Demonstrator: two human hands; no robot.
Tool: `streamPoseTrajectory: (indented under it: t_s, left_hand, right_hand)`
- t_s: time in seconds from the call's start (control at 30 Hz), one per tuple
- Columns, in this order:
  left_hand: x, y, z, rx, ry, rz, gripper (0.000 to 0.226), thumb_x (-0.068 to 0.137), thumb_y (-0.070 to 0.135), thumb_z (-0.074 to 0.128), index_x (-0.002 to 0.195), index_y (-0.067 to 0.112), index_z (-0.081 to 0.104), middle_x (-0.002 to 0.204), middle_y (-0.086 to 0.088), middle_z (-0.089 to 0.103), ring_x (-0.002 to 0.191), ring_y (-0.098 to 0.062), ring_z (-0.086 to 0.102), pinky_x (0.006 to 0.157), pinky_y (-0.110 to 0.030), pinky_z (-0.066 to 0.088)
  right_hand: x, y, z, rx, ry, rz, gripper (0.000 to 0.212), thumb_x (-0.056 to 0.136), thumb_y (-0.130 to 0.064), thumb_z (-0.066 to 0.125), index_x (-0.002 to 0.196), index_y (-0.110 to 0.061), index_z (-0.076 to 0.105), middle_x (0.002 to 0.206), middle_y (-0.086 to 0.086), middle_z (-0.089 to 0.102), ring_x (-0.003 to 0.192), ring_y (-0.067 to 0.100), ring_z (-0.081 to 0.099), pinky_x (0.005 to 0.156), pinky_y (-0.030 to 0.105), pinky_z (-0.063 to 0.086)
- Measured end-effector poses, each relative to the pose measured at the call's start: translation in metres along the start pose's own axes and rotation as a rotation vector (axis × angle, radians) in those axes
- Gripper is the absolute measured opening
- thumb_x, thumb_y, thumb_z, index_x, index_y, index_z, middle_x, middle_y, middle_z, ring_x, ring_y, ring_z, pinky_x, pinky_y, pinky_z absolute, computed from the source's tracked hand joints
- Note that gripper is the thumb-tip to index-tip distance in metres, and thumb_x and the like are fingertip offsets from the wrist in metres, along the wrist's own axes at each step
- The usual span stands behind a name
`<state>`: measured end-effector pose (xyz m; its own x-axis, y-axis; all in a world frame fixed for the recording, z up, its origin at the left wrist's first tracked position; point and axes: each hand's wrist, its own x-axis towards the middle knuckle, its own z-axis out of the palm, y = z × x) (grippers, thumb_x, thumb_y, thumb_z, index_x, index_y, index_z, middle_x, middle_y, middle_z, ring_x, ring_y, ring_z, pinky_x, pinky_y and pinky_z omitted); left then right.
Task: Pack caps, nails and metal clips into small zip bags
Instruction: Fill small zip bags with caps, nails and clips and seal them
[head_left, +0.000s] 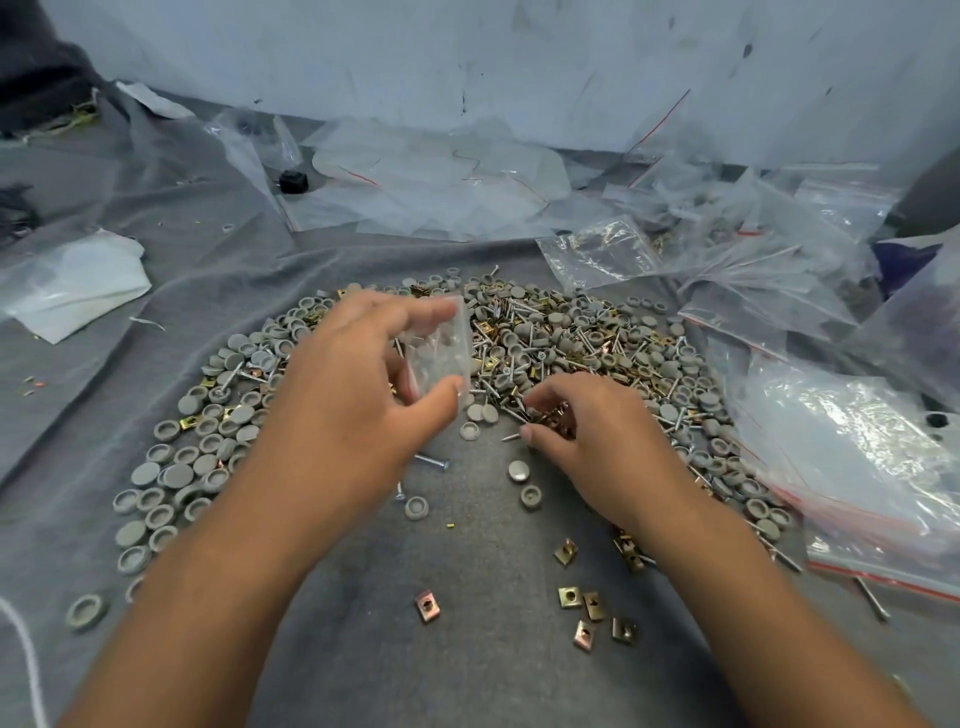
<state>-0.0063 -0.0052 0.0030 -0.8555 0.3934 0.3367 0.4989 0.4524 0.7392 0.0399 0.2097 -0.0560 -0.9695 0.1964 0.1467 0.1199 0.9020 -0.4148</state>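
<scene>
- Nearest the camera, a few loose square brass-coloured metal clips (584, 605) lie scattered on the grey cloth surface (363, 597), between the two bare forearms.
- A little farther on, single round grey plastic caps (415, 507) and a stray silver nail (431, 460) sit apart from the main heap.
- The right hand (587, 436) rests low at the near edge of the heap, fingers curled together and pinching a small cluster of copper-toned clips; exactly how many it holds cannot be told.
- The left hand (343, 384) is raised above the pile, thumb and forefinger clamped on a small clear zip bag (441, 353), the other fingers spread loosely; the bag stands roughly upright with some contents dimly visible inside.
- Behind and around both hands spreads the broad mixed heap of grey caps, silver nails and brass clips (571, 343), with caps predominating on the left side.
- To the right, a stack of clear zip bags with red seal strips (857, 467) lies beside the heap, touching its edge.
- On the left sits a crumpled white plastic sheet (72, 283).
- Farthest back, loose clear plastic bags (431, 182) are strewn along the foot of a pale scuffed wall (467, 52), with a small black object (293, 182) among them.
</scene>
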Motion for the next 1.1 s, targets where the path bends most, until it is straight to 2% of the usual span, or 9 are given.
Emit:
streamPoseTrajectory:
  t_s: [0.2,0.3,0.4,0.57,0.67,0.73,0.9,1.03,1.1]
  left_hand:
    - [0.000,0.000,0.001,0.019,-0.017,0.013,0.050,0.083,0.019,0.077,0.129,0.030,0.064,0.107,0.016,0.055,0.071,-0.008,0.058,0.067,-0.008,0.038]
    - [0.000,-0.001,0.000,0.020,-0.018,0.012,0.050,0.083,0.020,0.077,0.130,0.031,0.063,0.107,0.017,0.054,0.071,-0.008,0.058,0.068,-0.008,0.039]
    - [0.000,-0.002,0.000,0.020,-0.020,0.007,0.051,0.083,0.021,0.077,0.131,0.032,0.062,0.107,0.017,0.054,0.071,-0.008,0.058,0.069,-0.008,0.039]
    - [-0.002,-0.002,-0.001,0.033,-0.017,0.007,0.052,0.084,0.020,0.077,0.131,0.033,0.062,0.104,0.019,0.053,0.071,-0.008,0.056,0.069,-0.007,0.039]
    - [-0.002,-0.001,-0.001,0.021,-0.028,-0.001,0.052,0.084,0.021,0.076,0.133,0.033,0.061,0.105,0.021,0.052,0.071,-0.010,0.057,0.069,-0.008,0.042]
    - [-0.002,0.000,0.000,0.021,-0.033,0.005,0.052,0.085,0.022,0.076,0.133,0.033,0.060,0.106,0.022,0.052,0.071,-0.010,0.057,0.070,-0.008,0.042]
    - [-0.003,0.002,0.001,0.026,-0.034,0.014,0.050,0.085,0.022,0.075,0.131,0.036,0.060,0.105,0.023,0.052,0.073,-0.009,0.058,0.070,-0.007,0.042]
    - [-0.002,0.001,0.003,0.035,-0.038,0.018,0.050,0.085,0.022,0.076,0.131,0.034,0.061,0.108,0.022,0.052,0.074,-0.007,0.057,0.070,-0.006,0.042]
    - [-0.002,0.001,0.005,0.046,-0.045,0.019,0.050,0.085,0.023,0.076,0.132,0.034,0.061,0.109,0.021,0.052,0.075,-0.006,0.057,0.070,-0.006,0.041]
  right_hand:
    - [0.012,-0.008,0.014,-0.050,0.049,0.082,0.022,0.090,-0.043,0.073,0.107,-0.032,0.064,0.094,-0.014,0.066,0.086,0.010,0.060,0.069,0.029,0.046]
    - [0.013,-0.012,0.015,-0.079,0.059,0.085,0.017,0.093,-0.041,0.071,0.106,-0.030,0.066,0.092,-0.011,0.069,0.086,0.013,0.064,0.075,0.035,0.055]
    - [0.013,-0.012,0.013,-0.064,0.076,0.085,0.010,0.096,-0.034,0.068,0.104,-0.028,0.068,0.091,-0.008,0.070,0.086,0.016,0.065,0.078,0.040,0.057]
    - [0.013,-0.002,0.002,0.040,0.090,0.155,0.004,0.096,-0.036,0.068,0.098,-0.032,0.068,0.086,-0.016,0.066,0.080,0.009,0.064,0.074,0.039,0.059]
    - [0.012,0.004,-0.002,-0.016,0.161,0.103,0.004,0.094,-0.036,0.071,0.095,-0.034,0.067,0.093,-0.023,0.059,0.084,0.009,0.061,0.068,0.032,0.049]
    - [0.013,0.005,-0.001,-0.025,0.157,0.052,0.008,0.093,-0.032,0.072,0.095,-0.034,0.065,0.097,-0.022,0.055,0.088,0.009,0.057,0.070,0.030,0.042]
    - [0.017,0.005,0.000,-0.115,0.127,-0.086,0.012,0.091,-0.030,0.074,0.094,-0.034,0.063,0.087,-0.022,0.051,0.092,0.008,0.045,0.067,0.032,0.038]
    - [0.019,0.003,0.000,-0.136,0.068,-0.127,0.012,0.090,-0.036,0.074,0.094,-0.037,0.062,0.079,-0.024,0.042,0.088,0.009,0.045,0.064,0.031,0.038]
    - [0.018,0.001,0.003,-0.186,0.054,-0.155,0.011,0.092,-0.033,0.072,0.093,-0.036,0.061,0.078,-0.021,0.044,0.086,0.009,0.045,0.061,0.031,0.036]
